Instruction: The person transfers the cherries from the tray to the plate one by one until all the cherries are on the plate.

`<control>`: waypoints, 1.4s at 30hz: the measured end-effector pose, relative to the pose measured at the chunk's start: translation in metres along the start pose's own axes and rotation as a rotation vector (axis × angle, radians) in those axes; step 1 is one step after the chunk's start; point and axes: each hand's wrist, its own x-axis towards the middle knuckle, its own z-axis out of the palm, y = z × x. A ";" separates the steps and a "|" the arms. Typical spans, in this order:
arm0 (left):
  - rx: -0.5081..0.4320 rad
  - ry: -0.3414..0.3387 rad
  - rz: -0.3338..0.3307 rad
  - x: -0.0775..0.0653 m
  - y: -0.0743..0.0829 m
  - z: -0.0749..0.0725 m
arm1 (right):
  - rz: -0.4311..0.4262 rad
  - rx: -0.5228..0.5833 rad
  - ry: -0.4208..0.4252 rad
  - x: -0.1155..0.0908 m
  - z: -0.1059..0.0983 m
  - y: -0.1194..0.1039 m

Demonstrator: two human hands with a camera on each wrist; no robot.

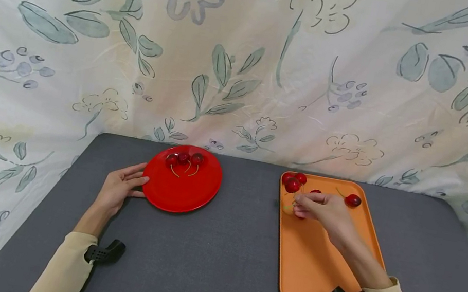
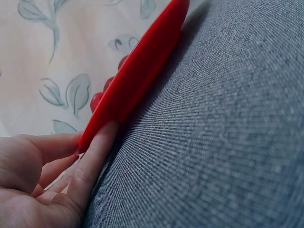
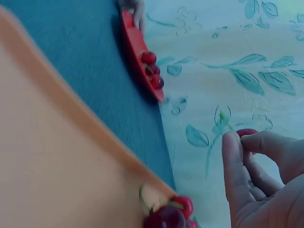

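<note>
On the left, my left hand pinches the near-left rim of a red plate, also seen edge-on as a red plate in the left wrist view. On the plate's far side sit three red cherries with stems. Over the left part of an orange tray, my right hand pinches a cherry between thumb and fingertips; the fingers hide most of it. Several cherries cluster in the tray's far-left corner. Another cherry lies near its far-right corner, past the hand.
A dark grey tabletop runs between plate and tray. Behind its far edge hangs a white cloth printed with leaves and flowers. Each wrist carries a black camera, such as the left camera.
</note>
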 end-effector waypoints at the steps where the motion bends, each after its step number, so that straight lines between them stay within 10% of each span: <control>1: 0.003 0.002 0.001 0.000 0.000 0.000 | 0.005 0.022 -0.001 0.003 0.003 -0.002; 23: -0.002 0.011 0.002 -0.001 -0.002 -0.005 | -0.033 0.300 -0.018 0.077 0.098 -0.023; 42: 0.022 0.009 0.008 -0.001 0.001 0.001 | -0.064 0.156 0.121 0.110 0.182 -0.007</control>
